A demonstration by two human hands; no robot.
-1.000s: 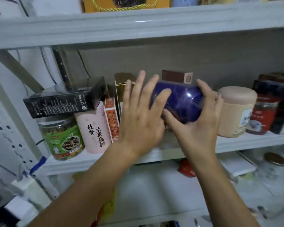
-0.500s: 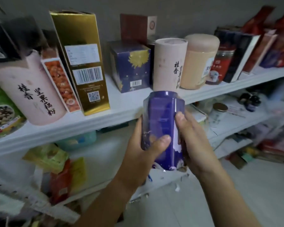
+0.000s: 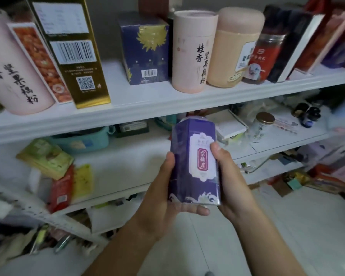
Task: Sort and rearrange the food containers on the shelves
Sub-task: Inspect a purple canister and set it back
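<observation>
- Purple tin: in the head view you are holding it upright in the air between both hands, in front of the lower shelves and just below the front edge of the white shelf that is carrying the pink tube, the navy box and the gold box.
- It is showing flat facets, a pale label with a dark red panel of characters, and white wave patterns round its base.
- Your left hand is wrapping its left side, fingers curling under the base. Your right hand is gripping the right side, thumb pressing beside the label.
- Half a second ago the label was sitting at the tin's right edge, and now it is facing you.
- A second ago the tin was lying sideways up at shelf level.
</observation>
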